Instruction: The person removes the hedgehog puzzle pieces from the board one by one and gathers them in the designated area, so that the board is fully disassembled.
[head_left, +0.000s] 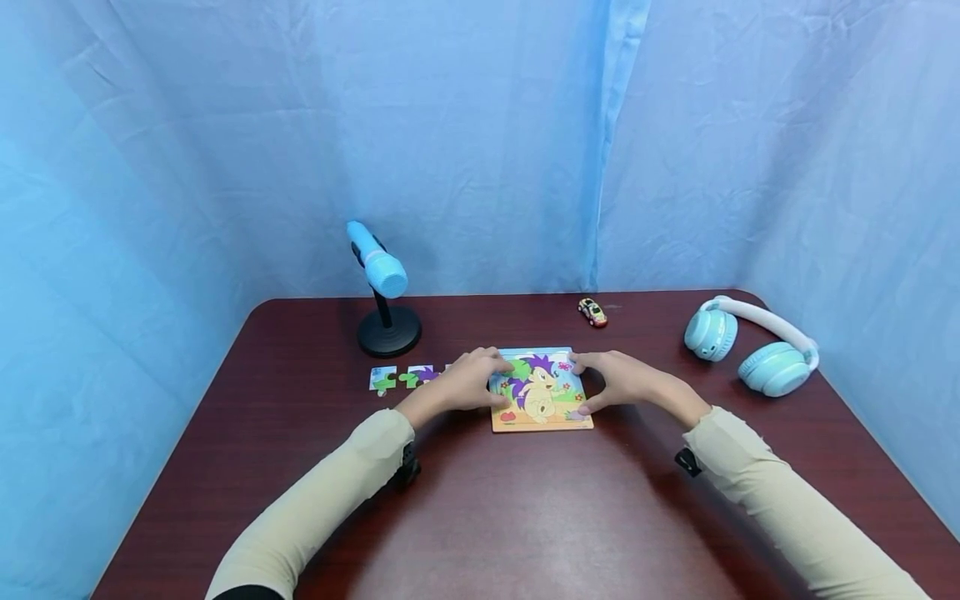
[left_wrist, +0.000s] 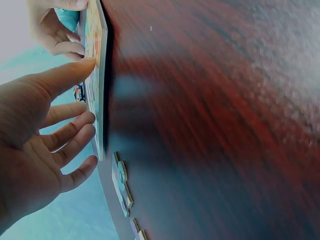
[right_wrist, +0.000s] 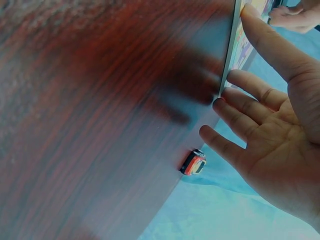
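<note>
A square picture puzzle board [head_left: 542,396] with a purple-haired cartoon hedgehog lies on the table between both hands. My left hand [head_left: 467,382] is at its left side, thumb and fingers spread; in the left wrist view the thumb tip touches the board's face [left_wrist: 102,100] and the fingers stay loosely extended. Along the right side, my right hand [head_left: 624,379] has its thumb at the near corner and fingertips at the edge, fingers nearly straight in the right wrist view. Loose puzzle pieces [head_left: 382,379] lie left of the board, one partly hidden behind the left hand.
A blue microphone [head_left: 385,273] on a black round stand [head_left: 389,332] stands at the back left. Behind the board is a small toy car [head_left: 592,312]. Light-blue headphones [head_left: 774,368] rest at the right. Blue curtains hang behind the dark wooden table [head_left: 480,525].
</note>
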